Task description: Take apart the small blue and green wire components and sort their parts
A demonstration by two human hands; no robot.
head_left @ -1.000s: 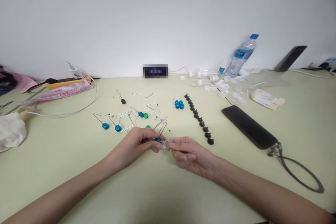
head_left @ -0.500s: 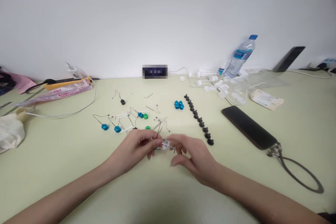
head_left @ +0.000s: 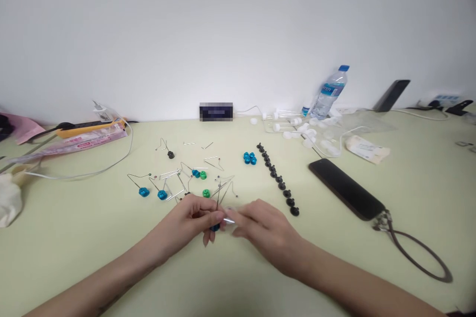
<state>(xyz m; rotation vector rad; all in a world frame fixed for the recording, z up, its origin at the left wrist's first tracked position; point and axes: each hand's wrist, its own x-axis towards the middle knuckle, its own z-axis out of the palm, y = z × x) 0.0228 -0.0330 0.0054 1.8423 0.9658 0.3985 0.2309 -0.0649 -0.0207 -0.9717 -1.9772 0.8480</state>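
My left hand is closed, thumb and finger pinching a dark blue knob with a thin metal rod rising from it. From this pinch a short silver rod, apparently a hex key, points right. My right hand has its fingers closed around the rod's far end; they hide its tip and are slightly blurred. A small whitish piece shows between the hands, partly hidden. Just beyond lie a green knob and several bent wires.
Blue knobs with wires and loose rods lie at left. A blue cluster and a row of black round-based parts are right of centre. Farther right are a phone, a water bottle and white-capped tubes.
My right hand's fingers have come in from spread around the silver rod's end to closed on it. My left hand keeps its pinch. The whole view has shifted slightly.
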